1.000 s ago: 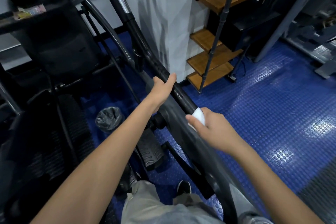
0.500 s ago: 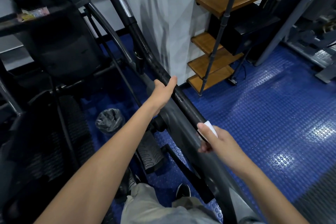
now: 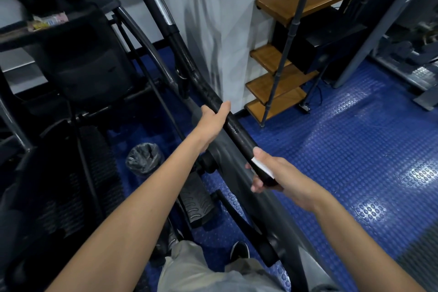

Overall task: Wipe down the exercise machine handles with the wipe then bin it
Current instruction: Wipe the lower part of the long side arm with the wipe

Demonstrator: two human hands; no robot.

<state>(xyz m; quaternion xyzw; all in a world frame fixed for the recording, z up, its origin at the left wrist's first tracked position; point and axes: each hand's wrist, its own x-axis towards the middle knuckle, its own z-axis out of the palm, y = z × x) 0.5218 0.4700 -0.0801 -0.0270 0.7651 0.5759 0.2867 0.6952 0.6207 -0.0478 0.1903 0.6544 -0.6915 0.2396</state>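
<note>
**Wipe at the low end of the handle**

The exercise machine (image 3: 71,83) fills the left, dark and partly cut off by the frame edge. One long black handle (image 3: 239,131), round and matte, slants across the blue studded floor (image 3: 343,154). One bin (image 3: 144,159) lined with a crinkled black bag stands below. The left hand (image 3: 213,123) curls around the handle higher up. The right hand (image 3: 282,178) wraps its lower end, pressing one white wipe (image 3: 262,167), mostly hidden, against it.

The left hand (image 3: 213,123) grips the black handle (image 3: 237,129) of the exercise machine. Lower down the same bar, the right hand (image 3: 282,178) wraps a white wipe (image 3: 262,167) around its end. A lined bin (image 3: 144,159) stands on the blue floor (image 3: 331,149) below.
</note>
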